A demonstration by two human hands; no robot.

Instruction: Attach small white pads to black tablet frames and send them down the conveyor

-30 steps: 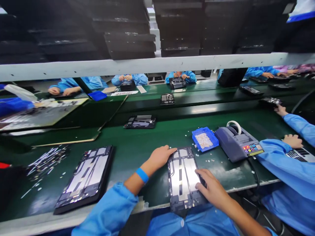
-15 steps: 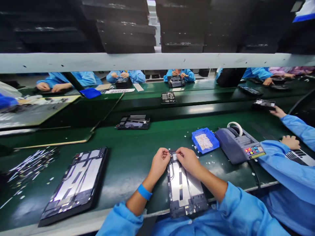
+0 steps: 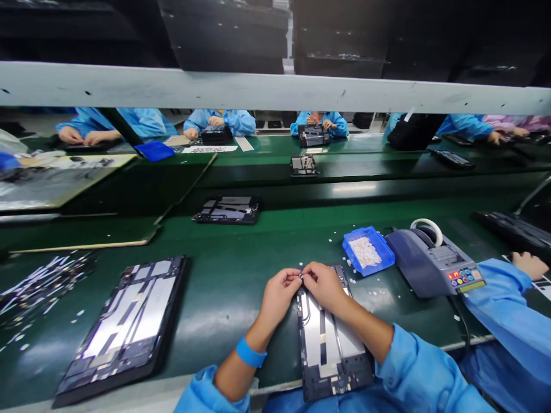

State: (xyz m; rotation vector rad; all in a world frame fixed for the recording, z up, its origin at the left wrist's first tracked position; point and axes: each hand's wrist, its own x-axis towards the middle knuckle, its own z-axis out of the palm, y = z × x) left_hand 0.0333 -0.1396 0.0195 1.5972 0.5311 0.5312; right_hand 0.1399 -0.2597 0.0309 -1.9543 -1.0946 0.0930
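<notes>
Where the two hands meet at lower centre of the frame, the left hand (image 3: 279, 289) and right hand (image 3: 323, 282) pinch one tiny pale piece (image 3: 300, 276) between their closed fingertips, just above the top edge of a dark device panel (image 3: 329, 344) lying on the green belt (image 3: 241, 258). Right of centre, a tilted blue tray (image 3: 379, 255) holds a heap of small white pieces (image 3: 364, 251); loose ones dot the belt around it. Just beside it stands a grey tape dispenser (image 3: 434, 261). At lower left lies a second panel (image 3: 124, 327).
</notes>
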